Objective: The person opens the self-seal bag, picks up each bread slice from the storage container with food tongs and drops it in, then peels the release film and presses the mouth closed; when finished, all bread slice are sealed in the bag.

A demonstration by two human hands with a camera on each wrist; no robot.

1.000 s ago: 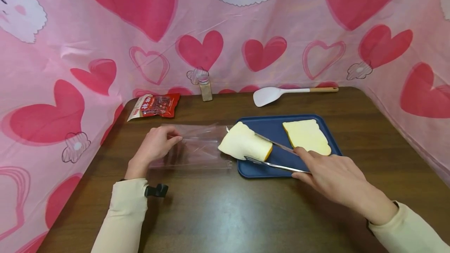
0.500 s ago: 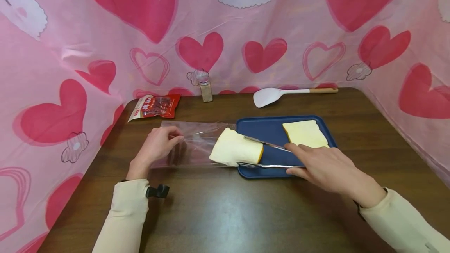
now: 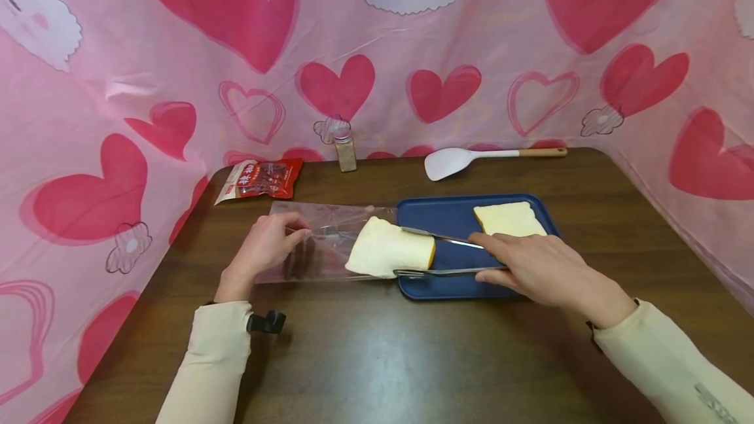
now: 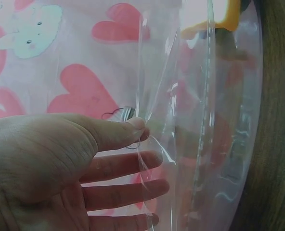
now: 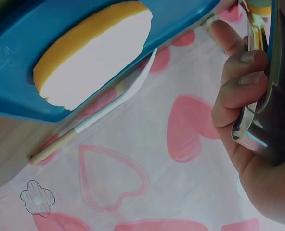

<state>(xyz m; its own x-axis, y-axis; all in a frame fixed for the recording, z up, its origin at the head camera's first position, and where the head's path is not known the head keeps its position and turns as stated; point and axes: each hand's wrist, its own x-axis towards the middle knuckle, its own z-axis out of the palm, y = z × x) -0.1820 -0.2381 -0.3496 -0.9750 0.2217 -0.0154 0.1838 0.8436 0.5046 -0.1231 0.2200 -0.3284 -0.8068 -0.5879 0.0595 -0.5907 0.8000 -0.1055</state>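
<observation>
My left hand (image 3: 269, 245) pinches the edge of a clear plastic bag (image 4: 190, 130) between thumb and index finger, its other fingers spread behind the film. Metal tongs (image 5: 272, 110) are gripped in my right hand (image 3: 538, 277), their tips on either side of a slice of bread (image 3: 389, 247). That slice is bent, with a yellow crust at its right end, and its left part overlaps the bag in the head view. Under its right end lies the blue tray (image 3: 453, 290). A second bread slice (image 3: 509, 218) rests flat on the tray, partly behind my right hand.
Behind the tray lies a white spatula (image 3: 450, 163) with a wooden handle. A small seasoning jar (image 3: 345, 152) and a red-and-white food packet (image 3: 268, 178) stand along the back of the wooden table (image 3: 353, 352). A pink heart-patterned cloth hangs behind.
My right hand and the tongs have moved left, carrying the bread slice from over the tray further onto the bag. My left hand keeps its pinch, almost in place.
</observation>
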